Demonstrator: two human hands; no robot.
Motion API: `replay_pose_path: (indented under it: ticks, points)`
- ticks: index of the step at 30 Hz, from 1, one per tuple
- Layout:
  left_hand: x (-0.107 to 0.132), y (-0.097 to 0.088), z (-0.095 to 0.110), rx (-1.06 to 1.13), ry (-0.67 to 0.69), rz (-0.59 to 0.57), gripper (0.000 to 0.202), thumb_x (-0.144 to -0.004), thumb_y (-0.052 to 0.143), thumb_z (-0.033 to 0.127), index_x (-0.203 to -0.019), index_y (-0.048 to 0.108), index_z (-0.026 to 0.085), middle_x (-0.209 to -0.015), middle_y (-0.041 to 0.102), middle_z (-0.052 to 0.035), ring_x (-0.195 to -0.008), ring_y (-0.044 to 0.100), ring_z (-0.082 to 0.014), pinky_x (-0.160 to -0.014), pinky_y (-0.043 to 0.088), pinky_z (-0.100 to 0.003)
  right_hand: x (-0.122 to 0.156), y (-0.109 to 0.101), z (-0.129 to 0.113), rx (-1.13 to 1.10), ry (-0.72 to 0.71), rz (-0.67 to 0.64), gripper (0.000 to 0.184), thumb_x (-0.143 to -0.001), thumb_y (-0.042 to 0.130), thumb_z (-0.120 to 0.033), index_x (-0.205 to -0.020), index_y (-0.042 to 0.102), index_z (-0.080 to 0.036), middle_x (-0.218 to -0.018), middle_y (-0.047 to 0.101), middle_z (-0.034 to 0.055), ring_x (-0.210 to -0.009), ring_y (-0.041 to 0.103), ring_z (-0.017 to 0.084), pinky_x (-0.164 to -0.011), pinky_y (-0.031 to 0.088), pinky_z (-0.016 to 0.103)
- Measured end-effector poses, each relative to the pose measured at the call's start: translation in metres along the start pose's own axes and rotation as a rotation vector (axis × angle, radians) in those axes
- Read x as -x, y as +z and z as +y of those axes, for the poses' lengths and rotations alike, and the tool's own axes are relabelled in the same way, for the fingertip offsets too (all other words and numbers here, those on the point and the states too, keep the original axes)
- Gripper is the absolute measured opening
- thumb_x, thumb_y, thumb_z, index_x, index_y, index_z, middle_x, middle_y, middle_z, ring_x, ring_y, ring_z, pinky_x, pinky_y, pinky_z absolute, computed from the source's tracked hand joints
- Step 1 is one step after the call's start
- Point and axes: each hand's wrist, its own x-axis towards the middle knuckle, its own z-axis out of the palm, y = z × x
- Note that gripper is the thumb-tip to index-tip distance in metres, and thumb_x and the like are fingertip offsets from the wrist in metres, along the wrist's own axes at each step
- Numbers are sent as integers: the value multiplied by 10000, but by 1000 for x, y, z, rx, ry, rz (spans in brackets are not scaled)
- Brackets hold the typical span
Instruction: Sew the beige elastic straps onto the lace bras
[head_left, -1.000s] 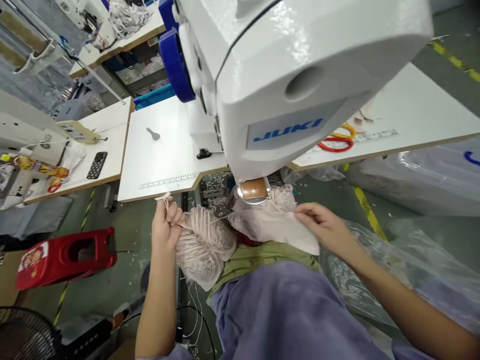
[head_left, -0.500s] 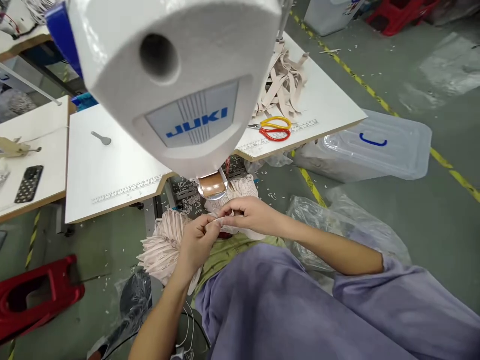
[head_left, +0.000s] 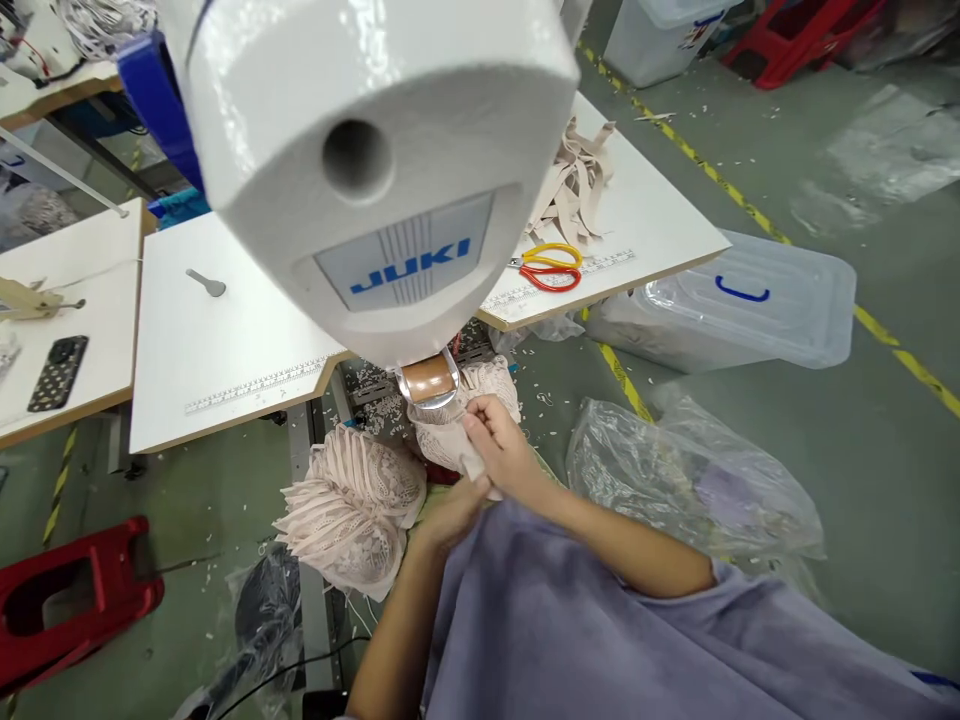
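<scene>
Below the head of a white JUKI sewing machine [head_left: 405, 265], a pale pink lace bra piece [head_left: 442, 440] hangs toward my lap. My right hand [head_left: 508, 458] is closed on its near edge, thumb and fingers pinching the cloth. Lower down, my left hand [head_left: 452, 515] meets the same edge near the right hand's fingers; its fingertips are partly hidden. A bundle of matching lace bra cups [head_left: 349, 505] lies left of my hands. More pink lace [head_left: 491, 385] shows behind the right hand.
Scissors with yellow and red handles [head_left: 551, 267] lie on the white table [head_left: 667, 225], near beige fabric strips [head_left: 574, 185]. A lidded plastic box [head_left: 787, 300] and clear plastic bags [head_left: 637, 460] are on the floor to the right. A red stool [head_left: 97, 600] stands at left.
Both hands have moved right and nearer to my body, drawing the lace edge with them. The left hand has dropped below the right, leaving the bundle at left in fuller view.
</scene>
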Motion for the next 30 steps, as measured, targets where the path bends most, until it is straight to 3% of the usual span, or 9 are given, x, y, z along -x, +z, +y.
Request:
replay_pose_path:
  ticks: [2, 6, 10, 15, 19, 21, 26, 28, 30]
  points:
    - [-6, 8, -1, 37, 113, 46, 757, -569, 795, 714, -1112, 705, 194, -1256, 674, -132, -1293, 546, -322, -1097, 430, -426, 8, 11, 1, 49, -93, 13, 169, -990, 436, -391, -996, 473, -226, -856, 543, 14, -736, 529, 158, -682, 447, 303]
    - [-4, 20, 12, 97, 406, 413, 559, -726, 784, 541, -1168, 662, 221, -1226, 685, -68, -1236, 591, -224, -1073, 438, -324, 14, 24, 6, 46, -127, -8, 174, -996, 439, -396, -990, 477, -226, -874, 583, 23, -744, 562, 160, -687, 469, 307]
    - [13, 22, 31, -107, 440, 576, 394, -840, 694, 500, -1084, 687, 191, -1069, 718, -67, -1026, 673, -200, -884, 527, -303, 14, 19, 8, 26, -119, -57, 191, -986, 483, -403, -934, 521, -223, -860, 595, 24, -750, 571, 160, -676, 477, 303]
    - [39, 8, 64, -627, 338, 337, 357, -904, 608, 479, -712, 611, 178, -633, 581, 1, -624, 549, -131, -629, 451, -249, -4, -17, -12, 239, -440, -162, 236, -886, 634, -404, -1020, 600, -213, -1139, 606, 108, -1122, 549, 257, -970, 442, 423]
    - [51, 6, 81, -818, 198, 172, 346, -914, 576, 457, -703, 544, 185, -554, 442, 43, -530, 393, -102, -528, 322, -235, -19, -36, -29, 376, -429, -658, 180, -877, 619, -382, -926, 578, -213, -868, 644, 24, -799, 593, 180, -764, 470, 327]
    - [53, 8, 85, -843, 139, 114, 294, -917, 563, 442, -779, 573, 183, -561, 438, 48, -528, 382, -103, -527, 316, -235, -20, -38, -33, 375, -333, -752, 190, -842, 640, -346, -938, 543, -215, -760, 588, -26, -659, 538, 134, -647, 437, 275]
    - [53, 9, 88, -816, 97, 82, 248, -884, 611, 418, -822, 613, 178, -570, 450, 48, -534, 382, -107, -530, 328, -232, -18, -37, -31, 264, -202, -791, 205, -829, 640, -323, -962, 523, -220, -720, 509, -59, -579, 447, 91, -525, 363, 217]
    - [51, 6, 89, -790, 135, 136, 271, -877, 629, 412, -752, 611, 173, -580, 486, 36, -558, 424, -110, -555, 353, -230, -18, -40, -28, 251, -184, -709, 149, -841, 618, -294, -940, 535, -220, -735, 517, -53, -568, 431, 85, -514, 351, 215]
    - [49, 3, 89, -705, 192, 205, 241, -876, 642, 404, -810, 646, 171, -646, 576, 17, -592, 477, -113, -597, 393, -229, -18, -44, -26, 281, -178, -505, 95, -859, 600, -278, -919, 554, -219, -718, 523, -47, -553, 420, 89, -522, 351, 227]
